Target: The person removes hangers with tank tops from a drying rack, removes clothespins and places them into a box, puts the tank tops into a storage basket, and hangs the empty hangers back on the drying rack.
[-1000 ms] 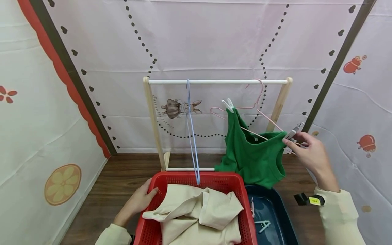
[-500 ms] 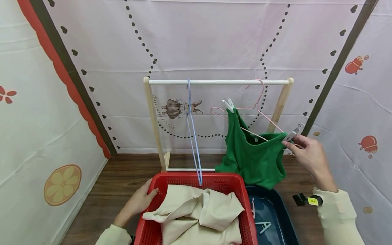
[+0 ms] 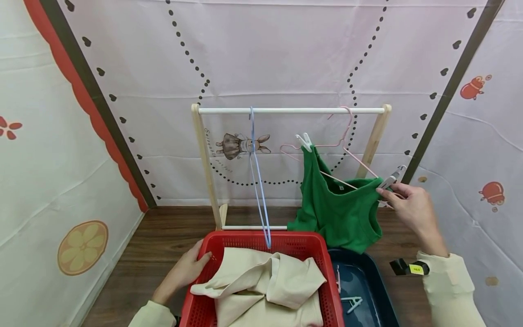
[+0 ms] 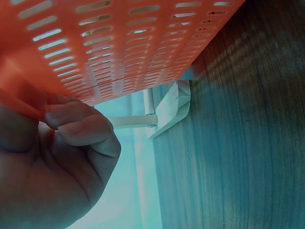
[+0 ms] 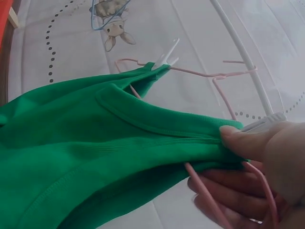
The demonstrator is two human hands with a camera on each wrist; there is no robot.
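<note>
A green sleeveless top (image 3: 339, 209) hangs tilted on a pink hanger (image 3: 347, 131), its right end lower. A white clothespin (image 3: 304, 141) clips its left strap to the hanger. My right hand (image 3: 414, 209) pinches the right strap, with the thumb on the green cloth in the right wrist view and the fingers behind it, near the hanger wire. Another clothespin (image 3: 390, 178) sits at that strap beside the thumb; the thumb and hand partly hide it. My left hand (image 3: 185, 268) grips the left rim of the red basket (image 3: 261, 236), its fingers curled over the edge in the left wrist view.
A cream cloth (image 3: 282, 286) lies in the basket. Behind it stands a wooden rack with a white rail (image 3: 294, 110), from which a blue hanger (image 3: 257, 181) hangs edge-on. A dark blue tray (image 3: 373, 290) with clothespins (image 3: 352, 303) stands right of the basket.
My right hand shifts very slightly left at the strap, and its fingers close in around the clothespin. The blue hanger's lower end swings a little to the right. The left hand stays on the basket.
</note>
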